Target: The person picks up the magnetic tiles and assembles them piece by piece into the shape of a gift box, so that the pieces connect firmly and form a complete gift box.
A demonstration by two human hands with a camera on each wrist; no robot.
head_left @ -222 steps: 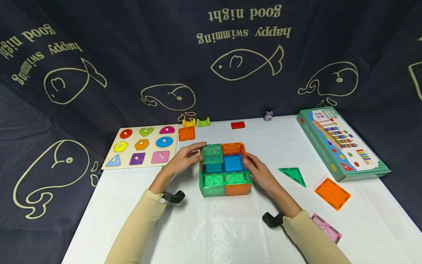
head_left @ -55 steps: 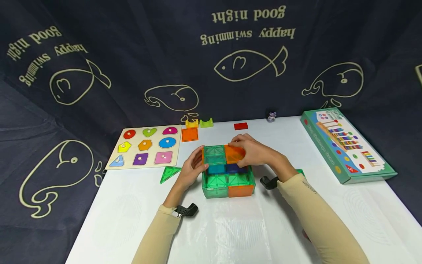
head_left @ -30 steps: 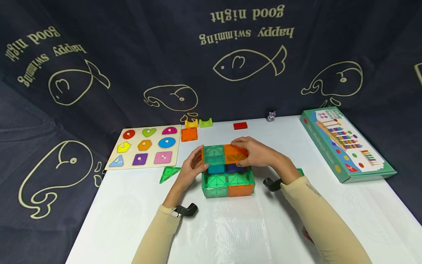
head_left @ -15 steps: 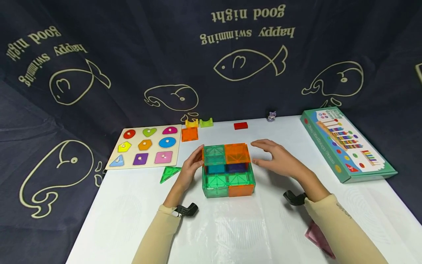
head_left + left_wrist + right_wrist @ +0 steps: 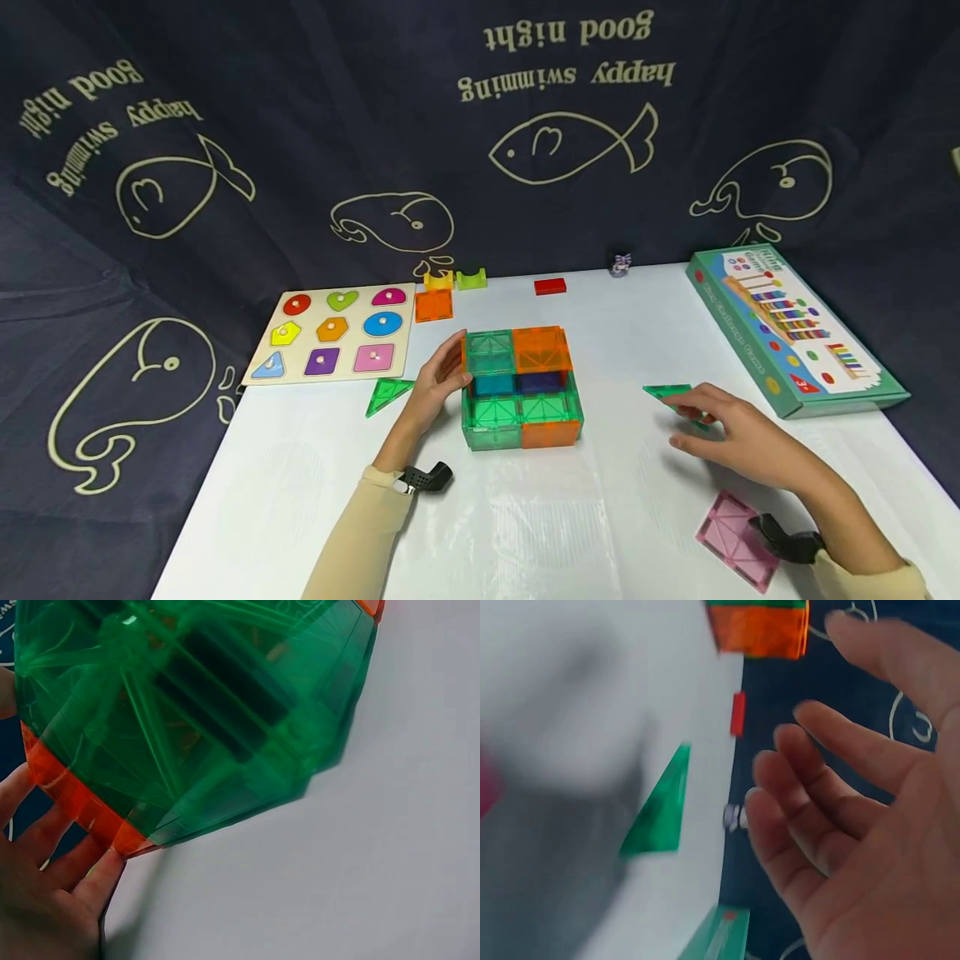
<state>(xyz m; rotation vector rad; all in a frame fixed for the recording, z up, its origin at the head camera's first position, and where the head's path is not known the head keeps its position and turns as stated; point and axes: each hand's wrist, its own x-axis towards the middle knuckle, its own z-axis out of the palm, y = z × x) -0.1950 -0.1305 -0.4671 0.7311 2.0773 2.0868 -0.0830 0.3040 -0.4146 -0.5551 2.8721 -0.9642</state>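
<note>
A low box of see-through magnetic tiles (image 5: 491, 438) stands mid-table, green and orange outside with blue tiles inside. Across its back half lie a green square tile (image 5: 490, 353) and an orange square tile (image 5: 542, 350). My left hand (image 5: 435, 385) rests against the box's left side; in the left wrist view its fingers (image 5: 97, 881) lie nearly straight along the orange wall. Off to the right, my right hand (image 5: 738, 433) hovers with parted, relaxed fingers, holding nothing. It partly covers a green triangle tile (image 5: 663, 391), which shows whole in the right wrist view.
A pink tile (image 5: 729, 537) lies below my right wrist. Left of the box are another green triangle (image 5: 386, 393) and a shape-puzzle board (image 5: 345, 367). Behind stand an orange tile (image 5: 433, 306) and a red block (image 5: 551, 287). A green game box (image 5: 795, 325) sits at the right.
The orange tile that lay at the right is now on the box's top beside the green one. My right hand has let go of it and moved right. My left hand stays by the box.
</note>
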